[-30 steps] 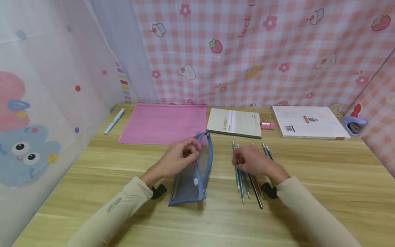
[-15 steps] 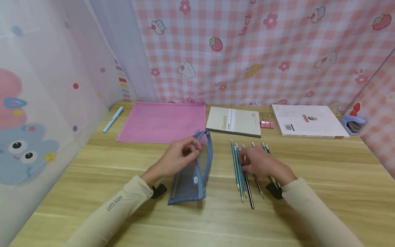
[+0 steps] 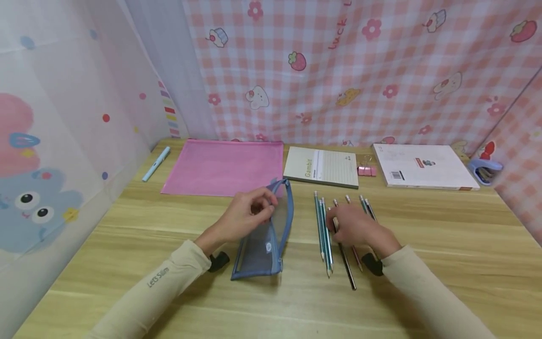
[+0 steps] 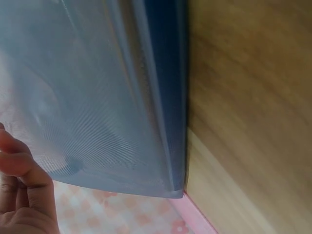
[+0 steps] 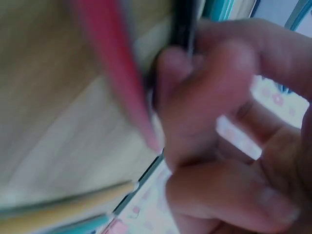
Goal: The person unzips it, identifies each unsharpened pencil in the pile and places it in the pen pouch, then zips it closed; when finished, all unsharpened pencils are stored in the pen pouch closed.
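Note:
My left hand (image 3: 251, 214) pinches the top edge of a blue mesh pencil pouch (image 3: 262, 249) and holds it up open on the wooden desk (image 3: 127, 245); its mesh side (image 4: 97, 97) fills the left wrist view. To its right, several pencils lie side by side: teal ones (image 3: 322, 226), a black one (image 3: 348, 268) and a red one (image 3: 358, 258). My right hand (image 3: 353, 225) lies over them with its fingers curled on the black pencil (image 5: 183, 19). The red pencil (image 5: 117, 73) runs beside the fingers (image 5: 209, 97).
Along the back lie a pink zip folder (image 3: 224, 167), a Gambit notepad (image 3: 322, 167), pink binder clips (image 3: 367, 171), a white book (image 3: 423, 167) and a blue stapler (image 3: 484, 169). A light blue pen (image 3: 155, 164) sits far left. Patterned curtains close in three sides.
My right hand has slid slightly right and nearer along the pencils, and the black pencil has shifted with it. The teal pencils now lie clear of the hand. My left hand has kept still.

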The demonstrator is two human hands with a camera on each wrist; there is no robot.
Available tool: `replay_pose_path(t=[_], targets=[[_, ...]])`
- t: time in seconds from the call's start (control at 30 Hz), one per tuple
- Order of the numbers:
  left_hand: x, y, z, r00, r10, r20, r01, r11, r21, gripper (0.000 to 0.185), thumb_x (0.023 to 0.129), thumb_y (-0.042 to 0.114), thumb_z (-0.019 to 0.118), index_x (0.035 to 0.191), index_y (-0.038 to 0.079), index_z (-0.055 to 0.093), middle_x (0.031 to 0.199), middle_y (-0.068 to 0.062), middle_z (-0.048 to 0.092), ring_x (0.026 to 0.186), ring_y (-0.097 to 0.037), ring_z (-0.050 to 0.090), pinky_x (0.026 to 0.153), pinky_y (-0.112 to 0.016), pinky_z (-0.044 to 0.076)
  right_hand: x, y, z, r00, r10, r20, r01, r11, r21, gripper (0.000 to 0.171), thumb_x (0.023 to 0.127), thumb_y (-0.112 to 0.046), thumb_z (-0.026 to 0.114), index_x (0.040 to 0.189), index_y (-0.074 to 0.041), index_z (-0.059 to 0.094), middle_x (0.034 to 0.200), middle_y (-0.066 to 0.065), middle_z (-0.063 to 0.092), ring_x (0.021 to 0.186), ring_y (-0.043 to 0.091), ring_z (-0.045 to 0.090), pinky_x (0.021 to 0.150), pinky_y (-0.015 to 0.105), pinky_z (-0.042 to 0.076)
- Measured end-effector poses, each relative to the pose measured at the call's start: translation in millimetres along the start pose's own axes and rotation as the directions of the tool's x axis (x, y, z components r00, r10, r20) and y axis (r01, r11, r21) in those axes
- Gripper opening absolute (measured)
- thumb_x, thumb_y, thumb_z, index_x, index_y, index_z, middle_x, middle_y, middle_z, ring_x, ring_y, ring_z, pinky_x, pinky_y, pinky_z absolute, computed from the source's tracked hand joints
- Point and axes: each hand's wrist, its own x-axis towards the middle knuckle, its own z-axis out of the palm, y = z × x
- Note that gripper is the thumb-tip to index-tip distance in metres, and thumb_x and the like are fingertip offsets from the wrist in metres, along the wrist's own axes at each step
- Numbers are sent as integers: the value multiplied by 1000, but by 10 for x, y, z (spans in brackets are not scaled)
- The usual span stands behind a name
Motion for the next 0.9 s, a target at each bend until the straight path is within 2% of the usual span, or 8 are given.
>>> replay_pose_path(t=[0.23, 0.33, 0.5, 0.6, 0.67, 0.73, 0.77, 0.9], targets=[[3, -22, 7, 1000, -3, -13, 3, 1000, 7, 11, 95, 5, 59, 103, 10, 65, 72, -7, 66, 60, -10, 57, 55, -21, 46, 26, -140, 70, 996, 87, -35, -86, 996, 27, 15, 73, 0, 71, 69, -10, 60, 66, 4, 61, 41, 9, 55, 43, 22, 42], [3, -18, 11, 1000, -1, -13, 1, 1000, 13, 11, 94, 5, 59, 102, 9, 65, 71, -6, 67, 60, -10, 57, 55, -21, 46, 46, -140, 87, 992, 119, -34, -119, 993, 12, 14, 73, 0, 70, 69, -10, 60, 68, 4, 59, 48, 12, 56, 44, 22, 41], [3, -6, 9, 1000, -6, -13, 6, 1000, 10, 10, 94, 6, 59, 101, 9, 65, 71, -3, 66, 60, -9, 57, 55, -20, 46, 100, -41, 40, 990, 105, -94, -104, 995, 13, 11, 75, -6, 72, 70, -12, 64, 76, 4, 61, 68, 18, 53, 55, 26, 39], [-3, -1, 3, 1000, -7, -10, 7, 1000, 6, 10, 94, 5, 59, 101, 9, 65, 70, -3, 65, 60, -9, 57, 55, -21, 46, 104, 10, -43, 987, 66, -148, -56, 996, 68, 9, 76, -8, 72, 72, -12, 66, 76, 2, 62, 68, 16, 52, 57, 26, 38], [-10, 1, 2, 1000, -4, -12, 4, 1000, 6, 10, 94, 5, 59, 101, 8, 65, 70, -3, 65, 60, -8, 56, 55, -21, 46, 95, 14, -109, 983, 37, -178, -10, 989, 150, 6, 79, -8, 71, 76, -11, 67, 71, 1, 61, 63, 14, 51, 55, 26, 39], [-16, 4, 4, 1000, 0, -15, 0, 1000, 6, 9, 94, 5, 59, 101, 7, 65, 70, -3, 65, 60, -8, 56, 55, -21, 47, 89, -8, -166, 978, 0, -209, 53, 967, 248, 2, 81, -7, 68, 81, -9, 68, 66, -1, 58, 57, 12, 49, 52, 25, 38], [-18, 4, 8, 1000, 2, -17, -1, 1000, 7, 9, 94, 5, 60, 101, 8, 65, 70, -3, 65, 60, -8, 56, 55, -21, 47, 89, -29, -186, 976, -13, -217, 84, 944, 318, 3, 83, -5, 66, 85, -6, 68, 64, -1, 56, 54, 11, 48, 51, 25, 38], [-17, 3, 35, 999, 7, -45, -7, 1000, 11, 9, 93, 5, 60, 99, 8, 66, 70, -3, 66, 60, -7, 56, 56, -20, 47, 111, -181, -223, 966, -47, -254, 184, 813, 553, 12, 87, -2, 55, 94, -2, 65, 63, 0, 51, 46, 9, 42, 46, 25, 36]])
